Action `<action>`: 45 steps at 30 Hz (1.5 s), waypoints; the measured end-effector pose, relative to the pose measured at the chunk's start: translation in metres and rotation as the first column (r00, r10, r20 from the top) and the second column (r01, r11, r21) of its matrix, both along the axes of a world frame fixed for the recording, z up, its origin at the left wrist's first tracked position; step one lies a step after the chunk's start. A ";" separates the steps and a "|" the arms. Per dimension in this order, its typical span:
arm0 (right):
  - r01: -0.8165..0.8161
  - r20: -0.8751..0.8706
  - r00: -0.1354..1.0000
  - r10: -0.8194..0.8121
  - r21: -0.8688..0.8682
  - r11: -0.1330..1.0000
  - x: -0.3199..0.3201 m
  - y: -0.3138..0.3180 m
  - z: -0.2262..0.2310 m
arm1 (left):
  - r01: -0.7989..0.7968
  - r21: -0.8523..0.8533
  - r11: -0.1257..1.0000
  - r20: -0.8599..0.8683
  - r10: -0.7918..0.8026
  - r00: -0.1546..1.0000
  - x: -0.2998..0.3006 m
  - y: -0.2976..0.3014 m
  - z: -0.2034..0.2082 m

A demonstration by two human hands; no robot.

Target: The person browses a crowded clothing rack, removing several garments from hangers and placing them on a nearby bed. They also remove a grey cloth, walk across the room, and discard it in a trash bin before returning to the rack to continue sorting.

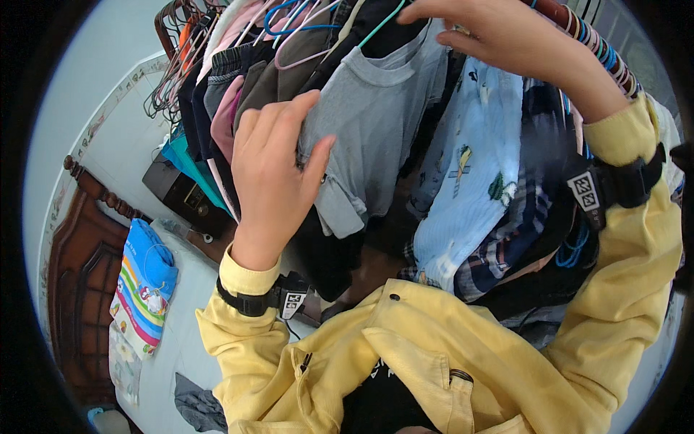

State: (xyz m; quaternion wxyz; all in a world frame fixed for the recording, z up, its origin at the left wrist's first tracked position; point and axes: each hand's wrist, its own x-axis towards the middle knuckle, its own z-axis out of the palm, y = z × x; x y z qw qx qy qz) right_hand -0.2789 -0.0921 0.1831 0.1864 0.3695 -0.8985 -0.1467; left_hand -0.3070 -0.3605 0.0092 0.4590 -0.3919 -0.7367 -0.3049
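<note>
Yellow jacket, lettered black shirt, left hand unclenched by gray tee, right hand, grip unclear

Black-and-white square markers on both wristbands, partial white lettering on black shirt, tiny print on rainbow-striped pillow

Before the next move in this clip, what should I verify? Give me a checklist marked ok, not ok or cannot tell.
1. Left hand free: ok; thumb and fingers are spread, nothing visible in its grip.
2. Right hand fully in view: not ok; the upper edge cuts it off.
3. Grey shirt on a hanger: ok; a green hanger reaches its neckline.
4. Green hanger's hook seated: cannot tell; its top is out of frame.
5. Blue printed garment hanging right of the grey shirt: ok.
</note>
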 end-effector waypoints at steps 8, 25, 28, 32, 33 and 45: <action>-0.028 -0.104 0.993 0.048 0.182 0.983 -0.022 -0.002 -0.028 | 0.073 -0.125 0.990 -0.049 -0.079 0.996 0.025 0.022 0.001; 0.014 -0.042 0.999 -0.017 -0.053 0.998 0.023 0.042 -0.040 | 0.653 0.516 0.554 0.572 -0.790 0.218 -0.013 0.127 0.006; 0.038 -0.088 0.996 -0.034 0.046 0.998 0.022 0.042 -0.043 | 0.659 0.324 0.679 0.674 -0.654 0.343 -0.005 0.110 0.003; 0.043 -0.009 0.999 -0.043 0.036 0.998 0.022 0.038 -0.041 | 0.586 0.198 0.786 0.498 -0.596 0.630 0.006 0.095 -0.004; 0.049 -0.012 0.999 -0.049 0.032 0.998 0.022 0.035 -0.041 | 0.566 0.176 0.805 0.409 -0.583 0.701 0.007 0.092 -0.005; 0.133 -0.127 0.984 -0.125 0.058 0.989 0.020 0.029 -0.037 | 0.727 0.407 0.553 0.484 -0.806 0.342 -0.014 0.087 -0.003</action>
